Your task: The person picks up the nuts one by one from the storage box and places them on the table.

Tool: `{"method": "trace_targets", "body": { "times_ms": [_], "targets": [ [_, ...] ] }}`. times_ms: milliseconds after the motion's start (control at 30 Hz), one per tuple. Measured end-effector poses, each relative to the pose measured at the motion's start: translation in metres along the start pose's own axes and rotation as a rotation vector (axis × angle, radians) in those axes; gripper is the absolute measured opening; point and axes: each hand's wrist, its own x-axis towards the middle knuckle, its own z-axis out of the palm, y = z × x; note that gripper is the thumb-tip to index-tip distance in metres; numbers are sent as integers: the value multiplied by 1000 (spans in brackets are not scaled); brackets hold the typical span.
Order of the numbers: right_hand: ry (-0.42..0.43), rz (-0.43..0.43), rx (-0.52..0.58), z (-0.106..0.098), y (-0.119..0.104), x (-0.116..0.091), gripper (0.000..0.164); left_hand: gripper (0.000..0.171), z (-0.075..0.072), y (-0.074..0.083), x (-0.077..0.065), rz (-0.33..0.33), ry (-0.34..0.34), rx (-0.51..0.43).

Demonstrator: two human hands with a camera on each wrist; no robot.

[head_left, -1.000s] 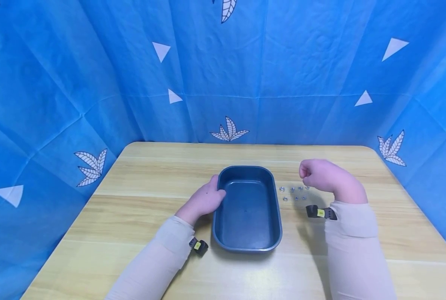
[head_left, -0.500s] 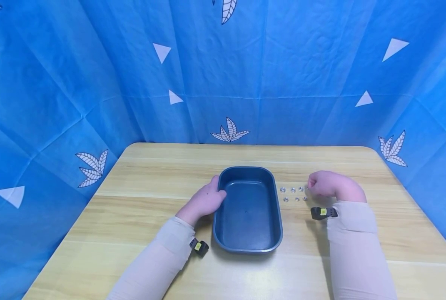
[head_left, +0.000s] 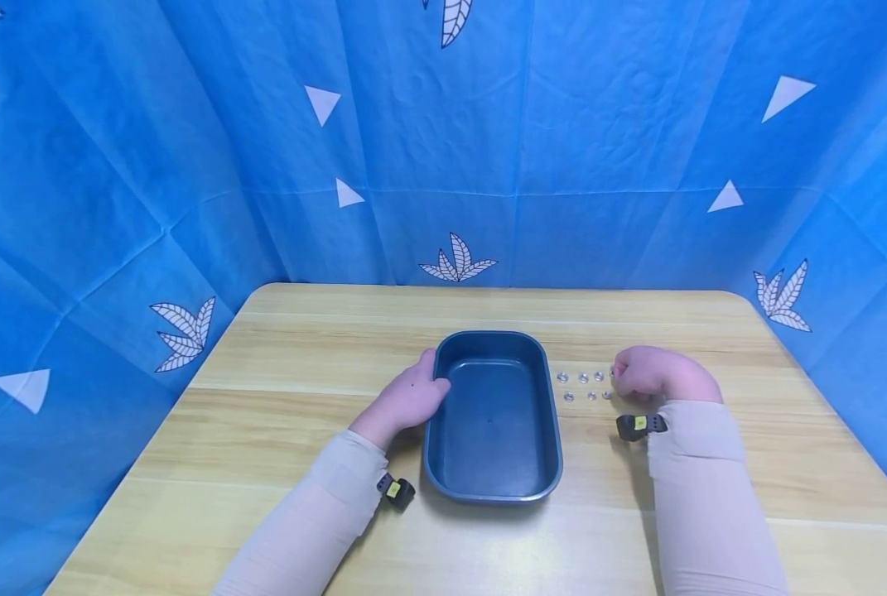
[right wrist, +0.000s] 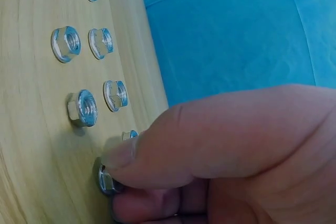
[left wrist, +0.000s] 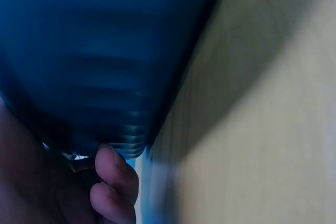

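Note:
My left hand [head_left: 407, 393] grips the left long side of a dark blue rectangular tray [head_left: 492, 488], thumb over the rim and fingers outside. The tray's ridged outer wall [left wrist: 105, 72] fills much of the left wrist view, with curled fingers at its lower end. To the right of the tray, my right hand [head_left: 655, 374] is low over the table. Its thumb and finger pinch a silver flange nut [right wrist: 106, 181], partly covered by the thumb. Several more flange nuts [right wrist: 82, 108] stand in two rows alongside; one small nut [right wrist: 129, 135] is partly behind the thumb.
The two rows of nuts [head_left: 583, 377] lie between the tray and my right hand. Pale wood-grain table [head_left: 301, 348] surrounds everything. A blue patterned curtain [head_left: 443, 149] hangs behind its far edge and at both sides.
My right hand has come down and slightly right from above the nuts, to the right end of the rows. My left hand and the tray keep their place.

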Motion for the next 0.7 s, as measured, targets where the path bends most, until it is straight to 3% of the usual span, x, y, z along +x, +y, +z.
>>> {"method": "trace_targets", "body": {
  "times_ms": [433,700],
  "targets": [
    [6,45,41,3,2,0,12,57,-1,0,1,2,-1,-6],
    [13,-2,26,3,6,3,10,57,2,-3,2,-7,5,-25]
  ]
}}
